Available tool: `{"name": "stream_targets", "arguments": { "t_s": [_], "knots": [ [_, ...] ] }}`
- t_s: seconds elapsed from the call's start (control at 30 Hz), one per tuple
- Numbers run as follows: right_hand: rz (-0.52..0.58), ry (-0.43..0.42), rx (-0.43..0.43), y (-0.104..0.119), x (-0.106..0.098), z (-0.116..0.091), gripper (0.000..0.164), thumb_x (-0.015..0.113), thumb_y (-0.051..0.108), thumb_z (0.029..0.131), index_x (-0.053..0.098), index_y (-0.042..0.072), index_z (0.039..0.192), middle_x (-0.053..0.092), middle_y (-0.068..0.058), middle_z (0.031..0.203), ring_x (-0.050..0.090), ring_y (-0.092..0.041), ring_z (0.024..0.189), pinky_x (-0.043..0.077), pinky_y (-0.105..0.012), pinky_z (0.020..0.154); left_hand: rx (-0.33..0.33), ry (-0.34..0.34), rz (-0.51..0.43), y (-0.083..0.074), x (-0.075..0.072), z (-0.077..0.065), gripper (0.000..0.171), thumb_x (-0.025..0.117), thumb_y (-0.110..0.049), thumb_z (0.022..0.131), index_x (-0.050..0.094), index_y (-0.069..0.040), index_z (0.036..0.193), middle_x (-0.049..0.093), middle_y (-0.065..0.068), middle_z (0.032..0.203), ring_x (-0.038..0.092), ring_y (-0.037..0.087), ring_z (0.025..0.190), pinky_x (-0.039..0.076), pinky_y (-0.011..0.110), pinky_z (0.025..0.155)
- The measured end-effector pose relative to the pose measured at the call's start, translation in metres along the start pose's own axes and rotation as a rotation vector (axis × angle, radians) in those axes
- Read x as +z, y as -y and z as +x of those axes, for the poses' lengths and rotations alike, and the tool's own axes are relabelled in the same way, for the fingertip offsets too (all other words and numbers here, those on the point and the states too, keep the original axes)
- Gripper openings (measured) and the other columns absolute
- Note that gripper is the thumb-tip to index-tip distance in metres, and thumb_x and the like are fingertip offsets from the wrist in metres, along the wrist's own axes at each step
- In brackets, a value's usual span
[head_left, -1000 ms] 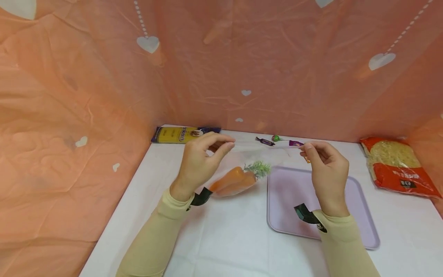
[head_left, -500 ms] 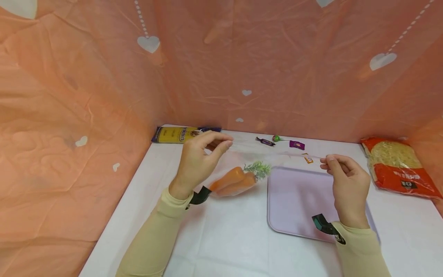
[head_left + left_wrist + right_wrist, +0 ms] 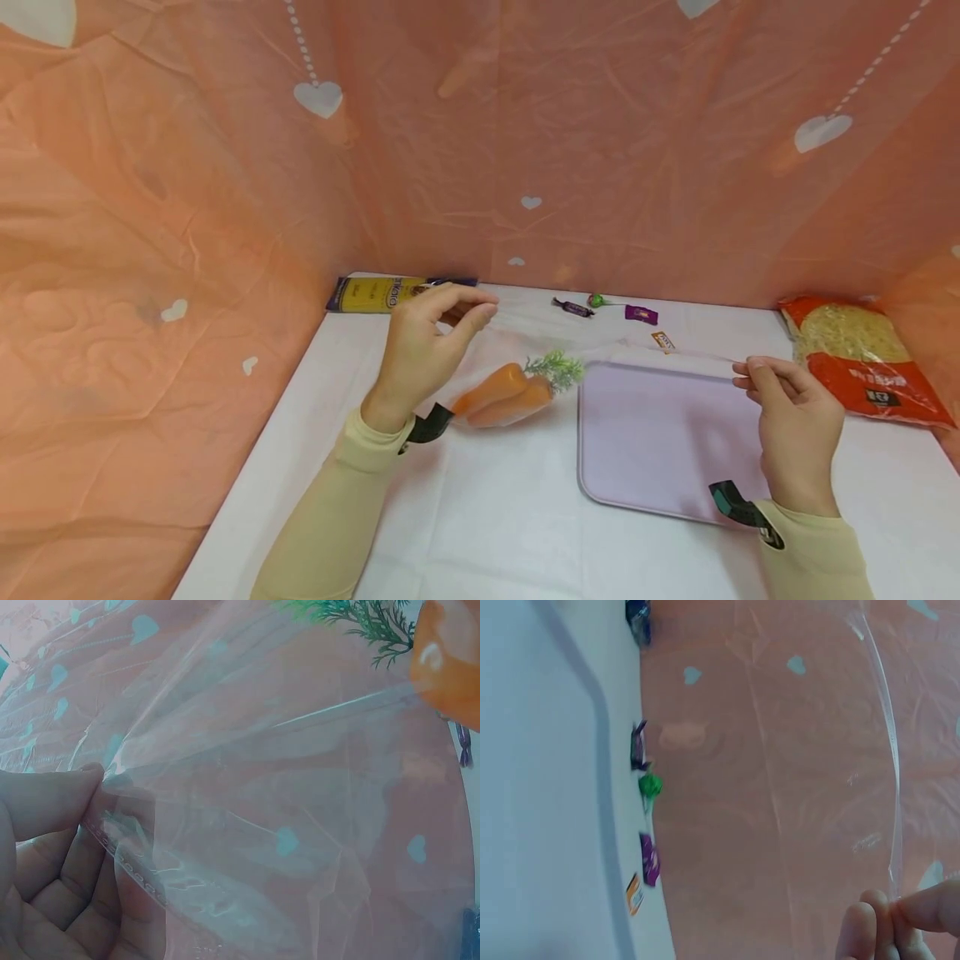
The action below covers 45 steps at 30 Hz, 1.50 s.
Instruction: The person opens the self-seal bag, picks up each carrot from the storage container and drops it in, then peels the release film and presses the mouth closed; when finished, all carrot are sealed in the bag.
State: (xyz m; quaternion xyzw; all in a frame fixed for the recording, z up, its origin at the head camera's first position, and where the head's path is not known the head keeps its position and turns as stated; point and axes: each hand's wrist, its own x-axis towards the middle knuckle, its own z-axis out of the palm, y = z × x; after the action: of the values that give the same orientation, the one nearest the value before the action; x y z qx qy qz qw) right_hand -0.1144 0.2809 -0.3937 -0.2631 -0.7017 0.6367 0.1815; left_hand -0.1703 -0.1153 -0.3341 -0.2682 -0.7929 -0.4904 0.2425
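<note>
Two orange carrots (image 3: 517, 396) with feathery green tops (image 3: 557, 369) show through a clear plastic bag (image 3: 225, 817), which hangs close over the white table. With thumb and fingertips, my left hand (image 3: 431, 346) pinches the edge of this bag; in the left wrist view the film creases outward from the thumb (image 3: 49, 799). Well to the right, my right hand (image 3: 798, 429) pinches the end of a thin, clear plastic strip (image 3: 894, 765). The strip stretches from the bag across the back of a lilac tray (image 3: 667, 450).
Along the back lie a yellow pasta packet (image 3: 367, 294), a dark-wrapped candy (image 3: 573, 307), a green lollipop (image 3: 596, 300), a purple candy (image 3: 641, 314) and a small orange-and-white candy (image 3: 663, 341). A red noodle packet (image 3: 862, 358) lies at right. Orange sheeting (image 3: 637, 167) encloses the table.
My right hand has moved right and toward me over the tray, drawing the clear strip out longer. My left hand and the bagged carrots have stayed almost in place.
</note>
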Motion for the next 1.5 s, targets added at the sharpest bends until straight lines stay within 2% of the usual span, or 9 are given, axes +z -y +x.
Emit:
{"name": "stream_targets", "arguments": {
  "t_s": [0.23, 0.53, 0.7, 1.0, 1.17, 1.33, 1.43, 1.5],
  "knots": [
    [-0.041, -0.025, 0.041, -0.009, -0.012, 0.005, 0.037, 0.069, 0.039, 0.094, 0.073, 0.013, 0.12, 0.075, 0.009, 0.099, 0.07, -0.003, 0.086, 0.05, -0.004, 0.075, -0.012, 0.006, 0.008, 0.001, 0.0, -0.001, 0.013, 0.073, -0.027, 0.094, 0.077, -0.019, 0.102, 0.074, -0.007, 0.094, 0.066, 0.005, 0.079, 0.057, 0.023, 0.073],
    [-0.004, -0.044, 0.063, -0.017, -0.021, 0.01, 0.037, 0.072, 0.037, 0.092, 0.073, 0.011, 0.118, 0.075, 0.012, 0.091, 0.071, -0.001, 0.078, 0.052, -0.004, 0.072, -0.014, 0.01, 0.017, 0.002, -0.001, -0.002, 0.013, 0.073, -0.027, 0.094, 0.077, -0.018, 0.103, 0.074, -0.006, 0.094, 0.066, 0.005, 0.079, 0.057, 0.023, 0.073],
    [-0.016, -0.033, 0.067, -0.022, -0.025, 0.012, 0.037, 0.072, 0.035, 0.093, 0.072, 0.008, 0.118, 0.075, 0.014, 0.086, 0.072, 0.0, 0.073, 0.052, -0.005, 0.068, -0.006, 0.013, 0.009, 0.002, 0.0, -0.002, 0.012, 0.073, -0.026, 0.093, 0.077, -0.018, 0.102, 0.074, -0.006, 0.093, 0.066, 0.005, 0.079, 0.057, 0.023, 0.072],
    [-0.071, 0.0, 0.135, -0.032, -0.03, 0.016, 0.039, 0.069, 0.036, 0.095, 0.069, 0.007, 0.121, 0.073, 0.021, 0.079, 0.071, 0.004, 0.069, 0.052, -0.004, 0.064, 0.028, 0.031, 0.0, 0.0, 0.003, -0.001, 0.011, 0.073, -0.026, 0.094, 0.078, -0.018, 0.099, 0.074, -0.006, 0.09, 0.065, 0.004, 0.074, 0.057, 0.024, 0.069],
    [-0.229, 0.026, 0.105, -0.042, -0.029, 0.019, 0.034, 0.064, 0.036, 0.099, 0.069, 0.008, 0.117, 0.069, 0.028, 0.073, 0.069, 0.006, 0.066, 0.05, -0.005, 0.062, 0.041, 0.022, 0.009, 0.0, 0.003, 0.0, 0.01, 0.073, -0.026, 0.094, 0.078, -0.019, 0.099, 0.073, -0.007, 0.09, 0.064, 0.004, 0.073, 0.056, 0.023, 0.068],
    [-0.483, 0.06, 0.021, -0.05, -0.025, 0.018, 0.043, 0.059, 0.041, 0.1, 0.07, 0.005, 0.121, 0.062, 0.035, 0.065, 0.065, 0.011, 0.062, 0.047, -0.006, 0.063, 0.045, 0.037, 0.003, -0.001, 0.003, 0.0, 0.011, 0.072, -0.026, 0.094, 0.078, -0.018, 0.1, 0.073, -0.008, 0.091, 0.064, 0.003, 0.074, 0.056, 0.022, 0.069],
    [-0.618, 0.082, -0.014, -0.052, -0.026, 0.018, 0.047, 0.058, 0.043, 0.099, 0.071, 0.005, 0.123, 0.066, 0.029, 0.066, 0.061, 0.013, 0.06, 0.045, -0.011, 0.062, 0.05, 0.039, 0.003, -0.002, 0.002, 0.0, 0.009, 0.073, -0.024, 0.094, 0.077, -0.019, 0.1, 0.072, -0.009, 0.091, 0.064, 0.003, 0.074, 0.056, 0.023, 0.069],
    [-0.688, 0.104, -0.035, -0.054, -0.028, 0.018, 0.046, 0.058, 0.042, 0.1, 0.071, 0.004, 0.122, 0.074, 0.015, 0.072, 0.059, 0.013, 0.059, 0.044, -0.014, 0.061, 0.056, 0.039, 0.007, -0.002, 0.002, 0.0, 0.008, 0.073, -0.022, 0.094, 0.077, -0.019, 0.1, 0.072, -0.009, 0.091, 0.064, 0.002, 0.074, 0.056, 0.023, 0.069]
  ]
}}
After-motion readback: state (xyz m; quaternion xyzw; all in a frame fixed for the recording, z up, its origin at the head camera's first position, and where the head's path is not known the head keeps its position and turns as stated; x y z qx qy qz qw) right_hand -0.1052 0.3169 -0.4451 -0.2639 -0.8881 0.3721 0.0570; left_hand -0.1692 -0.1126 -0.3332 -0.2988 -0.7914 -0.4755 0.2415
